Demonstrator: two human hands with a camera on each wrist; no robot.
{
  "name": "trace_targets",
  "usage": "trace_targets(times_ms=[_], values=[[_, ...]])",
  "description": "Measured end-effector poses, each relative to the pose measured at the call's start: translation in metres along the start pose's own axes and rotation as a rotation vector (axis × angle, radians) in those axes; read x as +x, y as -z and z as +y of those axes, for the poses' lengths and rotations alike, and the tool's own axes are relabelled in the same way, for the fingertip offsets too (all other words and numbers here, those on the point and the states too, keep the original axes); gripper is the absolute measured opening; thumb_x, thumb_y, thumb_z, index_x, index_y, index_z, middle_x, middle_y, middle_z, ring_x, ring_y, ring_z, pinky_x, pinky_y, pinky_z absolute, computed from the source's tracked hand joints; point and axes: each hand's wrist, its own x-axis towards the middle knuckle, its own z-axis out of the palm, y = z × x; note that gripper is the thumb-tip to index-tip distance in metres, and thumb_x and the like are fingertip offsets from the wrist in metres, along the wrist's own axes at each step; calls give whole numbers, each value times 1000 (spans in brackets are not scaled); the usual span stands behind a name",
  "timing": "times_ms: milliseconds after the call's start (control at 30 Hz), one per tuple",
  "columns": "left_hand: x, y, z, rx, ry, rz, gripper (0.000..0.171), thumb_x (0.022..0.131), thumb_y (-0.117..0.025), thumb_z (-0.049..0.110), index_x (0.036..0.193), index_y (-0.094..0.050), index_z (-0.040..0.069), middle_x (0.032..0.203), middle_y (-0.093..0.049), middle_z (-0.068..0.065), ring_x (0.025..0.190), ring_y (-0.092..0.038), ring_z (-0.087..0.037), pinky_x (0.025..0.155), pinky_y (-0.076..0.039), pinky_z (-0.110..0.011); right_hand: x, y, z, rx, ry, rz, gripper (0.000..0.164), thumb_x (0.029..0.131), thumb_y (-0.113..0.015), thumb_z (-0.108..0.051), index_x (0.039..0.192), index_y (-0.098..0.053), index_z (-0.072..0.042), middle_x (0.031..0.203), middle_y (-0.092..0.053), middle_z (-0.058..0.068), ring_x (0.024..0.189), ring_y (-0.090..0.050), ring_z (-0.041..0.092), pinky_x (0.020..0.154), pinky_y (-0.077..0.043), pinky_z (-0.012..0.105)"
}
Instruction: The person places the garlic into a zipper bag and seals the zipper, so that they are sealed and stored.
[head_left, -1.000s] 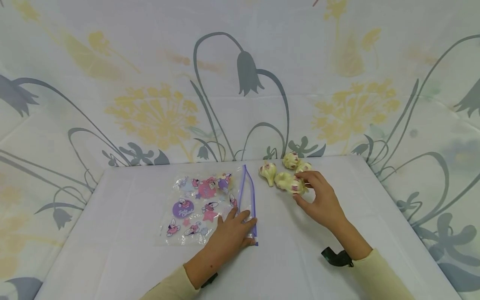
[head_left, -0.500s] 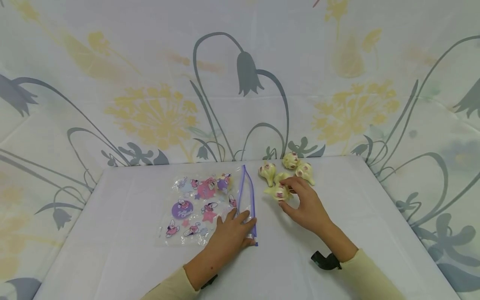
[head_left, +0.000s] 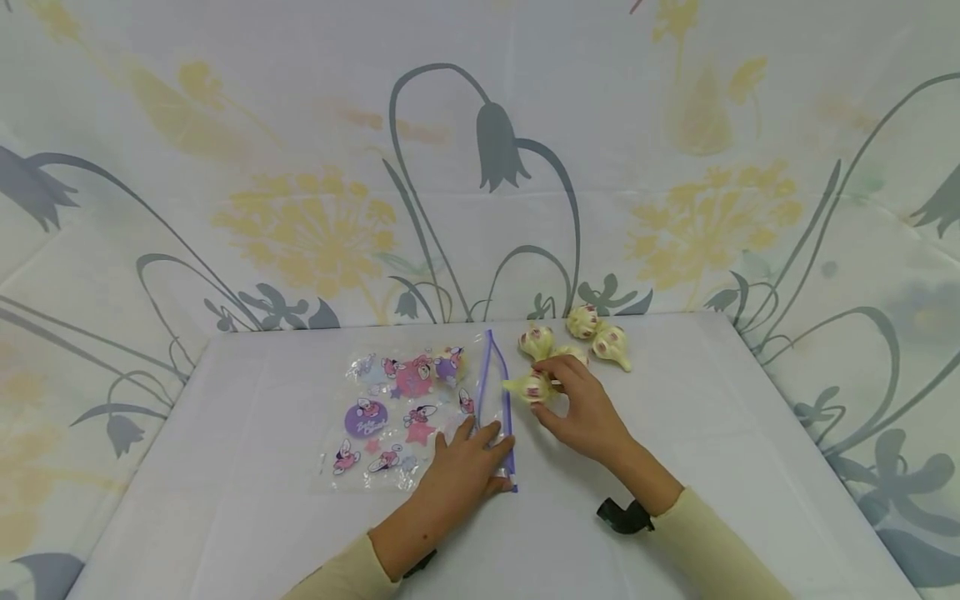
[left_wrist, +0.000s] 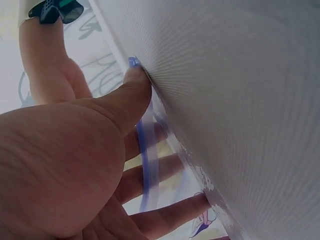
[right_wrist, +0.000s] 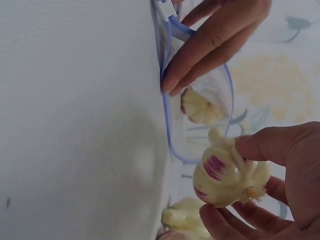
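Observation:
My right hand point(head_left: 585, 412) pinches a garlic bulb point(head_left: 534, 387) between thumb and fingers, its stem pointing left at the mouth of a clear zip bag point(head_left: 375, 458). The bag has pink and purple cartoon prints and a purple zip edge. In the right wrist view its mouth gapes beside the held bulb, and another garlic bulb point(right_wrist: 200, 106) lies inside. My left hand point(head_left: 461, 467) rests on the bag near that edge with fingers spread; in the left wrist view its thumb point(left_wrist: 135, 82) touches the zip's end.
Several loose garlic bulbs point(head_left: 611, 343) lie in a cluster behind my right hand, near the table's back edge. A white cloth covers the table point(head_left: 247, 533). Flower-printed fabric point(head_left: 300, 125) stands behind it and on both sides.
My right hand has lifted the garlic bulb out of the cluster and carried it left to the bag's zip edge. My left hand and the bag stay in place.

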Motion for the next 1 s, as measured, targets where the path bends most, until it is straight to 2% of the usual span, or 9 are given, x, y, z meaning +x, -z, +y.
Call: trace_targets(times_ms=[400, 800, 1000], values=[[2, -1, -1, -20, 7, -26, 56, 93, -78, 48, 141, -69, 21, 153, -60, -6, 141, -53, -45, 96, -51, -75, 15, -26, 2, 65, -42, -47, 56, 87, -87, -6, 137, -63, -2, 134, -61, 12, 118, -66, 29, 96, -61, 43], [0, 1, -1, 6, -17, 9, 54, 92, -79, 48, 139, -71, 21, 149, -61, -5, 137, -56, -44, 93, -53, -74, 27, -43, 4, 84, -55, -45, 56, 87, -86, -4, 137, -62, 1, 131, -60, 16, 118, -66, 32, 95, -61, 42], [0, 3, 0, 7, -13, 2, 55, 93, -79, 48, 140, -70, 21, 150, -60, -3, 139, -55, -43, 94, -52, -74, 32, -47, 3, 123, -72, -66, 55, 88, -85, -5, 139, -63, 0, 132, -59, 15, 119, -66, 31, 96, -61, 39]])
